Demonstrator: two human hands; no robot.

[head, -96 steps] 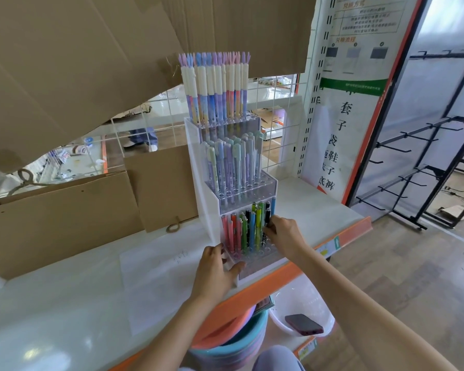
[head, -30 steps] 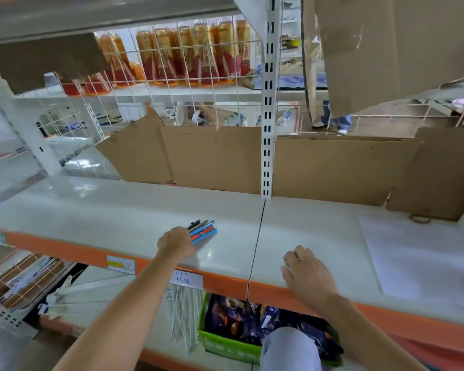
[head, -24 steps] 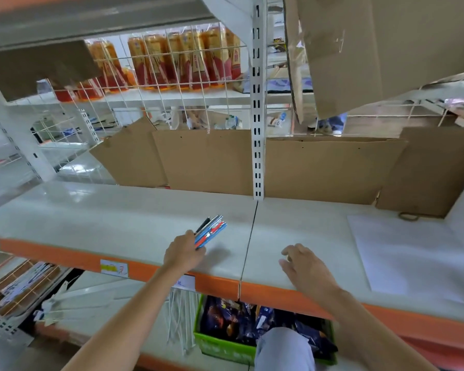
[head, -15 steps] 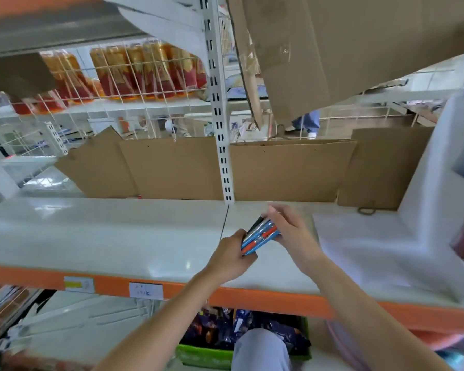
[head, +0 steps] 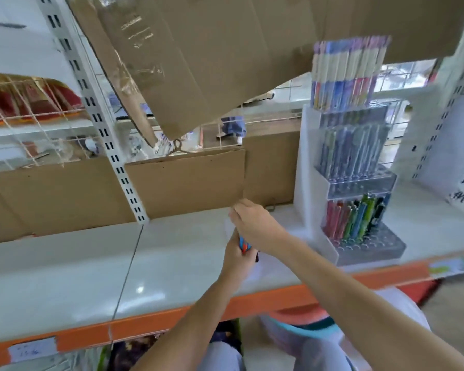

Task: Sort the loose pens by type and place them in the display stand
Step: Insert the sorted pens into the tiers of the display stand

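Head view, left to right: brown cardboard sheets [head: 65, 199] stand along the back of the glossy pale shelf [head: 65, 277], dull and creased against its shine. Near the middle the left hand [head: 235, 259] is curled around a bundle of slim pens [head: 243, 243], red and blue barrels showing, probably kept together so one can be drawn out at a time. Above it, the right hand [head: 255, 223] has its fingers bent down over the bundle's top; whether it pinches a pen is hidden. Just to the right stands the stepped clear plastic display stand [head: 306, 156], its front tier part filled with bright upright pens and showing open holes
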